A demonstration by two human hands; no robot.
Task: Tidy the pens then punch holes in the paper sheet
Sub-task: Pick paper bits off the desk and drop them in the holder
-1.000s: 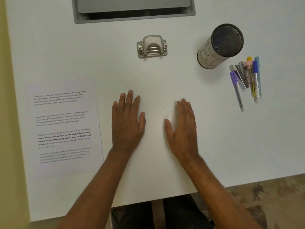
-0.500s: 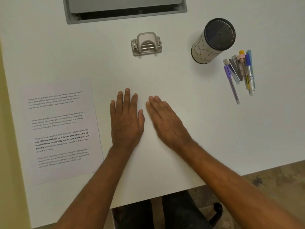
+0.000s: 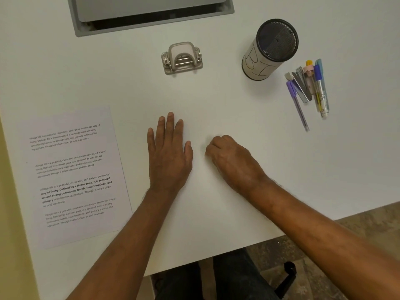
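Note:
Several pens (image 3: pixel 309 89) lie bunched together on the white table (image 3: pixel 227 109) at the right, beside an upright black mesh pen cup (image 3: pixel 270 49) wrapped in white paper. A grey hole punch (image 3: pixel 182 58) stands at the back centre. A printed paper sheet (image 3: pixel 75 174) lies flat at the left. My left hand (image 3: pixel 168 152) rests flat on the table with straight fingers. Just to its right, my right hand (image 3: pixel 231 161) has its fingers curled under and holds nothing.
A grey recessed cable tray (image 3: pixel 151 16) is set into the table at the back. The table's front edge runs diagonally at the lower right, with floor and a chair part below it. A yellow surface borders the table on the left.
My right hand slid left toward my left hand, then curled its fingers under into a loose fist. My left hand stayed flat. The view shifted slightly.

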